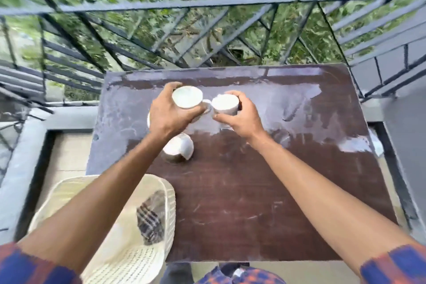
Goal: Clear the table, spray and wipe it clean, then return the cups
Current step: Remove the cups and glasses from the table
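1. The left hand (170,114) holds the left cup (187,97) from the side; its fingers (171,87) curl round the far wall and the thumb lies across the near wall.
2. The right hand (241,116) holds the right cup (224,105) the same way, fingers wrapped round the body, mouth upward.
3. Both cups are over the far middle of the desk (265,191), just beside each other; I cannot tell whether their bases rest on the top or hang above it.
4. A third cup (178,147) sits on the desk close by the left forearm, partly hidden; a white edge by the left wrist is too covered to name.
5. The cups look like glazed ceramic: stiff, light enough for one hand, likely brittle; the smooth walls probably slip in a loose hold, so a full wrap suits them better than a fingertip pinch.
6. The far half of the desk shows pale, wet-looking streaks; a base set there may slide, and the two cups, being so close, could knock and chip.
7. A pale basket (129,258) with a checked cloth (151,217) in it stands beside the desk's near left corner; a dark railing (207,3) runs beyond.
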A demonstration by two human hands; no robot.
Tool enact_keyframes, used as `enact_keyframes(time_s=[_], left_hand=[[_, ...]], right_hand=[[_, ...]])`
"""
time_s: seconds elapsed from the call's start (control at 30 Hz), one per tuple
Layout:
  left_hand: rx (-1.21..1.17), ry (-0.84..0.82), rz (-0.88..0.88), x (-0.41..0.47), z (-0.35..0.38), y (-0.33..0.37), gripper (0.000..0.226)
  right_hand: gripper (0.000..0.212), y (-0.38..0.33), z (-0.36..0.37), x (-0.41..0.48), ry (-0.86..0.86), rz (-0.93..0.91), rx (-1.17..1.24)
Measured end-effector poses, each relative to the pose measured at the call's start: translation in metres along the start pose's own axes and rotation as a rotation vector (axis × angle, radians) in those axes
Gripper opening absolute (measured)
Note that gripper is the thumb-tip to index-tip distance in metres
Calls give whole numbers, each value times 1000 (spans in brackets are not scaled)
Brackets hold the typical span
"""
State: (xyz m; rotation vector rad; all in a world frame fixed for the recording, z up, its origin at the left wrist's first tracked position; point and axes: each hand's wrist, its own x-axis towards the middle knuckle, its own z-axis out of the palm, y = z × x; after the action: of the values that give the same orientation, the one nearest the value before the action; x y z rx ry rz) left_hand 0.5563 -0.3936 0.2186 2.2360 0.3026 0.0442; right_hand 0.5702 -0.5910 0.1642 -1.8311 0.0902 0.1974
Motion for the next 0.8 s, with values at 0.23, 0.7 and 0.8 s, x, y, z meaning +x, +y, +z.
enact_keyframes(time_s=[0.23, 0.7, 0.8], left_hand=[[-103, 350, -37, -36, -180, -48, 76], [-222, 971, -586, -308, -418, -322, 79], [-301, 1029, -751, -355, -398, -382, 73]], right_hand=[[70, -154, 132, 3, -248, -267, 154], [83, -234, 561, -200, -1107, -555, -395], [70, -205, 623, -250, -1251, -690, -679]])
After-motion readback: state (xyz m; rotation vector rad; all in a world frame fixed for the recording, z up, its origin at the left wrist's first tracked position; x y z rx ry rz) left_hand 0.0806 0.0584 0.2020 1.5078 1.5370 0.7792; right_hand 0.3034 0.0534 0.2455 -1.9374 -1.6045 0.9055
